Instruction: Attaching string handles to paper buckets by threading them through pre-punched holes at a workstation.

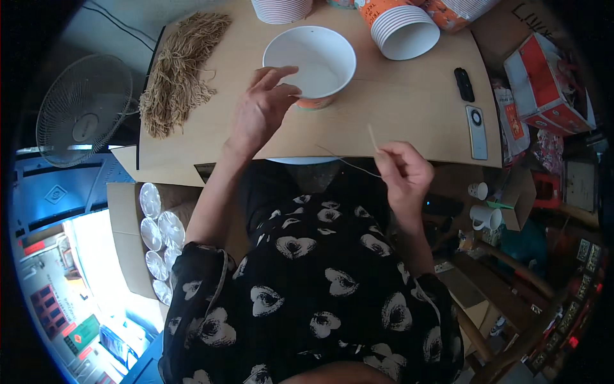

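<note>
White paper bowl [311, 63] with orange base upright on light wooden tabletop [409, 121], steadied at near rim by left hand [262, 109]. Thin tan string [358, 163] pinched in right hand [403, 169], not yet attached. Bundle of tan strings [179, 70] waiting, far left.

Your black top [313, 281] scattered with white heart shapes, short loose sleeves ending above your elbows, bare forearms, no rings or watch visible.
</note>
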{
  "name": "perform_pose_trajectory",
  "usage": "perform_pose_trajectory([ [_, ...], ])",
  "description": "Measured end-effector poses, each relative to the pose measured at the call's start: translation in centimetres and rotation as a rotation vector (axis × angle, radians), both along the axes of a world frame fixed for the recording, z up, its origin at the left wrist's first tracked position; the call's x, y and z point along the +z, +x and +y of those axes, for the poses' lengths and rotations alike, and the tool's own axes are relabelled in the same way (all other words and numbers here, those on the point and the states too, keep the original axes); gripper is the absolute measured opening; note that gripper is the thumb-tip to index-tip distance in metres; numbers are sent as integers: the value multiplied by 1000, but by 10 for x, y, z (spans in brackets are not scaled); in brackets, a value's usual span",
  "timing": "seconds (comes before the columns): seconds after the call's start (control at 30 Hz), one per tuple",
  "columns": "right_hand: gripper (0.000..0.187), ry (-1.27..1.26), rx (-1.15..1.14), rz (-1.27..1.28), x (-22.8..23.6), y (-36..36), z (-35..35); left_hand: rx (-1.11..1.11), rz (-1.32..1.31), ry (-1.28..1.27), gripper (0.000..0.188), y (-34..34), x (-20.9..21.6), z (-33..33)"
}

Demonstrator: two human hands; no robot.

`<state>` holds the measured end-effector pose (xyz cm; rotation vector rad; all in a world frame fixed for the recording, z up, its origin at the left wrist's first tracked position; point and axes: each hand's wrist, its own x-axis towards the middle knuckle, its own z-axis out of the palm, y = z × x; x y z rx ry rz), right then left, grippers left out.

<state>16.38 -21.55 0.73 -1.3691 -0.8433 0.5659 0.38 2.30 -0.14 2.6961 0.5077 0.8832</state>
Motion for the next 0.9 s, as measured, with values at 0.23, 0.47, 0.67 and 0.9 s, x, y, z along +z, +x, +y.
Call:
perform_pose_trajectory([
  [0.23, 5, 52, 63, -109, -5, -21, 60, -2, -39, -550, 12, 6, 15, -11],
  [0.47, 8, 46, 109, -17, -16, -28, 83, -46, -131, -581, 13, 2, 16, -12],
  [0.67, 8, 50, 105, -3, -20, -28, 88, -45, -113, -585, 12, 0, 17, -13],
  [0.9, 9, 15, 102, -7, -24, -26, 89, -42, -90, -560, 12, 2, 16, -16],
])
